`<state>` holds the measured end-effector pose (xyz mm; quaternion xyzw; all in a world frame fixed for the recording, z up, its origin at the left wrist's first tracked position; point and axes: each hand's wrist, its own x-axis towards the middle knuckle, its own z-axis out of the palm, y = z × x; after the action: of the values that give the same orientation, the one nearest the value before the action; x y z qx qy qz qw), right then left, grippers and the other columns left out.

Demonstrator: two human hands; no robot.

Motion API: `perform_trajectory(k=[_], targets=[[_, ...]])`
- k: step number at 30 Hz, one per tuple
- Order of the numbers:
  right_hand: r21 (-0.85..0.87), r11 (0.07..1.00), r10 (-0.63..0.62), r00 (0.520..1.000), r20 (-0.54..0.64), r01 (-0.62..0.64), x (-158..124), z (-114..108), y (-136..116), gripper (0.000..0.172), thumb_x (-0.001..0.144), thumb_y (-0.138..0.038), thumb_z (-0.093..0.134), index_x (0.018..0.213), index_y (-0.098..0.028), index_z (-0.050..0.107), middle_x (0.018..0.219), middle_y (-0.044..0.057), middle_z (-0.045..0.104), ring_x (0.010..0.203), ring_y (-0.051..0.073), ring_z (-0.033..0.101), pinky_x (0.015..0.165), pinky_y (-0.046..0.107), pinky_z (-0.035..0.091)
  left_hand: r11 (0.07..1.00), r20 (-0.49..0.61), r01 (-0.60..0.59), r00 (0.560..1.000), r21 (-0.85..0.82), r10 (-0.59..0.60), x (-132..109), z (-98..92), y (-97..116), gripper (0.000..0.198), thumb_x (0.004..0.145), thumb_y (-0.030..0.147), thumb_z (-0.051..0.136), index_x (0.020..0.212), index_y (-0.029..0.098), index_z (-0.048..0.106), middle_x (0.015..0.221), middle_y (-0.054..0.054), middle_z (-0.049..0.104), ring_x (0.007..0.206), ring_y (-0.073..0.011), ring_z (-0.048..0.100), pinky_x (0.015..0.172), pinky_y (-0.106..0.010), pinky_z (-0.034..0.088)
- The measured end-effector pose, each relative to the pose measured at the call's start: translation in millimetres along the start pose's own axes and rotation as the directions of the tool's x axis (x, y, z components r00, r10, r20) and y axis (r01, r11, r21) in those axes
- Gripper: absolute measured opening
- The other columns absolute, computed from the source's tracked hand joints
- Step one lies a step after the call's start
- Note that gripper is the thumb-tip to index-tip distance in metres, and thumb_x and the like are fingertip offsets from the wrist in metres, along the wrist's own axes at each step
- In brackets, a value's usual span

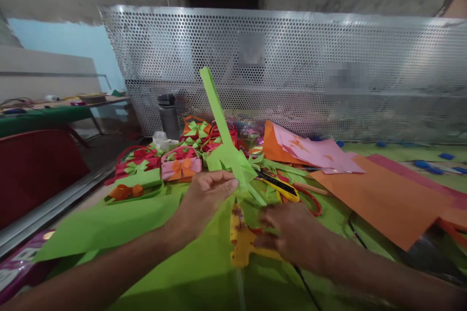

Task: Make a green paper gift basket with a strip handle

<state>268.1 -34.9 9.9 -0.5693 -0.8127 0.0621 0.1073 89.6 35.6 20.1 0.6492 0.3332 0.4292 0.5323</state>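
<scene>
My left hand (207, 199) pinches a light green sheet-material piece (231, 160) between thumb and fingers. A long narrow strip of it sticks up and leans left, and a thinner tail hangs at its lower right. At the right, my right hand (292, 233), somewhat blurred, has its fingers curled at the handle and red trigger of a yellow hot glue gun (239, 240). The gun's dark-stained nozzle points away from me, just below the green piece. A clear glue stick (241, 289) protrudes from its rear. Right behind lies a yellow and black utility knife (279, 185).
Small decorated bags with bows (181, 167) cluster at the back left, near a grey bottle (168, 116). Orange sheets (386, 194) and pink sheets (317, 146) lie right. A green sheet (109, 221) lies left. A perforated metal panel (292, 58) stands behind; a black cord (306, 286) runs by my right forearm.
</scene>
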Motion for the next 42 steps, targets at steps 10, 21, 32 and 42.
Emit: perform_trajectory(k=[10, 21, 32, 42], targets=[[0.807, 0.589, 0.177, 0.981, -0.08, -0.04, 27.7, -23.8, 4.4, 0.02, 0.073, -0.034, 0.056, 0.078, -0.015, 0.058, 0.067, 0.0, 0.057, 0.058, 0.01, 0.052, 0.051, 0.022, 0.042, 0.99, 0.151, 0.116, 0.98, 0.083, -0.128, -8.8, 10.3, 4.5, 0.017, 0.074, 0.029, 0.057, 0.067, 0.014, 0.061, 0.058, 0.002, 0.055, 0.054, -0.01, 0.048, 0.054, -0.02, 0.036], [0.751, 0.659, 0.128, 0.988, -0.081, -0.024, 40.0, -29.2, -6.7, 0.011, 0.07, -0.025, 0.053, 0.063, -0.016, 0.05, 0.062, -0.001, 0.053, 0.052, 0.008, 0.045, 0.047, 0.021, 0.038, 0.986, 0.192, 0.106, 0.973, 0.129, -0.13, -6.8, 10.8, 8.2, 0.016, 0.073, 0.028, 0.054, 0.067, 0.015, 0.061, 0.058, 0.004, 0.052, 0.055, -0.0099, 0.046, 0.056, -0.021, 0.035], [0.562, 0.827, 0.063, 0.997, -0.04, -0.029, 27.8, -30.8, 1.8, 0.012, 0.068, -0.013, 0.049, 0.065, -0.015, 0.061, 0.057, -0.004, 0.05, 0.051, 0.007, 0.039, 0.046, 0.02, 0.029, 0.942, 0.26, -0.037, 0.964, 0.334, -0.054, -7.0, 10.7, 0.5, 0.018, 0.077, 0.023, 0.047, 0.069, 0.015, 0.061, 0.059, 0.002, 0.051, 0.054, -0.01, 0.043, 0.051, -0.021, 0.031], [0.492, 0.869, 0.061, 0.975, -0.213, 0.053, 16.6, -34.9, 0.2, 0.015, 0.073, -0.013, 0.048, 0.062, -0.015, 0.058, 0.056, -0.003, 0.053, 0.05, 0.008, 0.044, 0.045, 0.02, 0.033, 0.987, 0.185, 0.017, 0.982, 0.16, -0.047, -6.1, 7.6, 3.9, 0.011, 0.076, 0.025, 0.057, 0.08, 0.016, 0.061, 0.069, 0.0, 0.061, 0.062, -0.0106, 0.053, 0.056, -0.02, 0.039]])
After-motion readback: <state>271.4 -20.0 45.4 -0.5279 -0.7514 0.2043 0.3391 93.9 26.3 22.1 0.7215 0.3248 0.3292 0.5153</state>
